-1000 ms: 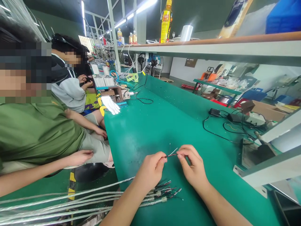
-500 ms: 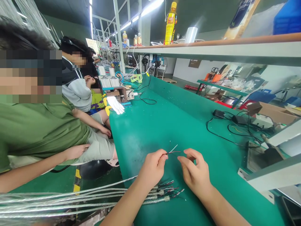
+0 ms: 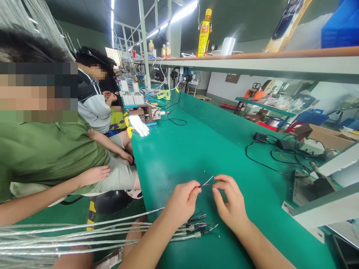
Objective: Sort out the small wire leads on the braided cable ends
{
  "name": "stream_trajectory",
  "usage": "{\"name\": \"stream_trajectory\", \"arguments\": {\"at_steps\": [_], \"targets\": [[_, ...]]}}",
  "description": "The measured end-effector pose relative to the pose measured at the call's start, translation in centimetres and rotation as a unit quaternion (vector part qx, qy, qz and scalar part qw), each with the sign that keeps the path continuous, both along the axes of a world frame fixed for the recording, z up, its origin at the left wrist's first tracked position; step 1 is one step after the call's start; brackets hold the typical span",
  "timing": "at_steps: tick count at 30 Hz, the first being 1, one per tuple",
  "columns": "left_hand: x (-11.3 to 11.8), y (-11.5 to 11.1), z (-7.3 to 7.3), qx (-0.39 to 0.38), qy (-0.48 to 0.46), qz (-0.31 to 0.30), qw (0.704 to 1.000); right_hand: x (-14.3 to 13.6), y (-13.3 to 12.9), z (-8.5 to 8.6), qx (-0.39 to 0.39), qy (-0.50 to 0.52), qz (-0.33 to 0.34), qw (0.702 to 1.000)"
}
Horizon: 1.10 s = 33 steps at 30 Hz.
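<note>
My left hand [image 3: 183, 200] pinches a cable at its stripped end, between thumb and forefinger. Thin cores fan out past the fingertips: a white wire [image 3: 208, 181] slanting up and a dark red wire [image 3: 206, 184] pointing right. My right hand [image 3: 231, 200] has its curled fingertips closed in at the tip of the red wire; the exact contact is small and partly hidden. Behind my left wrist runs the clear-jacketed cable [image 3: 131, 220]. Below my hands lie several more cable ends [image 3: 198, 234] with braided shielding and red, black and white cores showing.
A green-topped bench [image 3: 179, 157] stretches ahead. Black adapters and cords [image 3: 260, 137] lie at right beside a white metal upright [image 3: 322, 209]. A white glove [image 3: 139, 125] and a small machine [image 3: 141, 110] stand farther off. A co-worker in a green shirt [image 3: 56, 157] sits at left. A shelf [image 3: 252, 61] runs overhead.
My right hand has moved slightly left, bringing its fingertips to the red wire's tip. My left hand keeps its pinch. The view has shifted a little.
</note>
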<state>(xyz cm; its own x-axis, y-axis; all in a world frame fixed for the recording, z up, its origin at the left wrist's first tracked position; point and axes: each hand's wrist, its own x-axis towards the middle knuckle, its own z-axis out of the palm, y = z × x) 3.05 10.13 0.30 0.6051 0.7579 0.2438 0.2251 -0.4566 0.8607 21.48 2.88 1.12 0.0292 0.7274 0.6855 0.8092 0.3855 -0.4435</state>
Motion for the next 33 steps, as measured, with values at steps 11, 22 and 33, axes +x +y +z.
{"name": "stream_trajectory", "arguments": {"at_steps": [11, 22, 33], "targets": [[0.04, 0.09, 0.07, 0.007, 0.021, -0.004, 1.000, 0.85, 0.74, -0.53, -0.045, 0.061, 0.000, 0.997], [0.02, -0.02, 0.23, 0.047, 0.048, -0.002, 0.998, 0.43, 0.62, -0.21, -0.053, 0.062, 0.026, 0.996], [0.39, -0.25, 0.26, 0.119, 0.147, 0.030, 0.982, 0.15, 0.42, 0.04, -0.045, 0.046, 0.016, 0.998]]}}
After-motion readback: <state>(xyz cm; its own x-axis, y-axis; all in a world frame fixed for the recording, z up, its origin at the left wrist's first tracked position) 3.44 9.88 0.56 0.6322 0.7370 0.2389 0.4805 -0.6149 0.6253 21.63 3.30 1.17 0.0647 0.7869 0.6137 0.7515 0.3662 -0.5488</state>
